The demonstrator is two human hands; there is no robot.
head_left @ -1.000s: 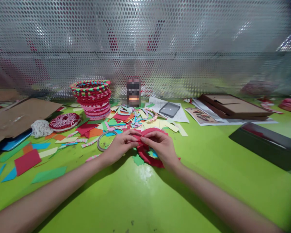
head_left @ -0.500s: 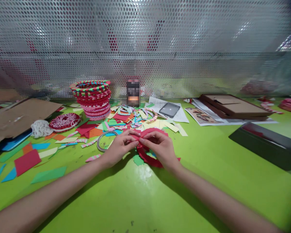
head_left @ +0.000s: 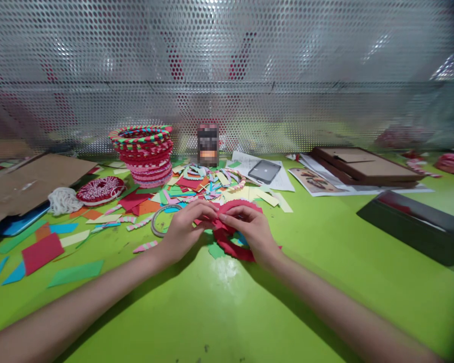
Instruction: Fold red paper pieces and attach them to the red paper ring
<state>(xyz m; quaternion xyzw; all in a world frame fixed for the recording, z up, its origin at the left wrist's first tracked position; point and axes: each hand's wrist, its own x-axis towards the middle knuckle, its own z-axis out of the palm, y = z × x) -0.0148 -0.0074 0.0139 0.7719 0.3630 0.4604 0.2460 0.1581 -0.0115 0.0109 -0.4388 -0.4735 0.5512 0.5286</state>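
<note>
A red ring-shaped piece with a wavy edge [head_left: 231, 249], paper or foam by its look, lies in front of me. My left hand [head_left: 189, 227] is closed at its left side, thumb and fingers pinched on a red part of it. My right hand [head_left: 248, 228] pinches the same piece just to the right, fingertips close to the left ones. What exactly sits between the fingertips is mostly hidden. Under the ring's front left edge is a green scrap [head_left: 216, 250]. A grey ring, like a tape roll [head_left: 156, 222], lies beside my left hand.
Many coloured scraps [head_left: 191, 182] cover the table behind my hands and to the left. A stack of striped rings [head_left: 147, 156], a red-and-white disc [head_left: 101, 191] and white yarn [head_left: 64, 200] stand left. At right lie brown frames [head_left: 366, 164] and a dark wedge-shaped box [head_left: 412, 227].
My left hand has turned slightly, its fingertips drawing a little away from the right ones. More of the red ring's front left now shows between the hands. My right hand has barely moved.
</note>
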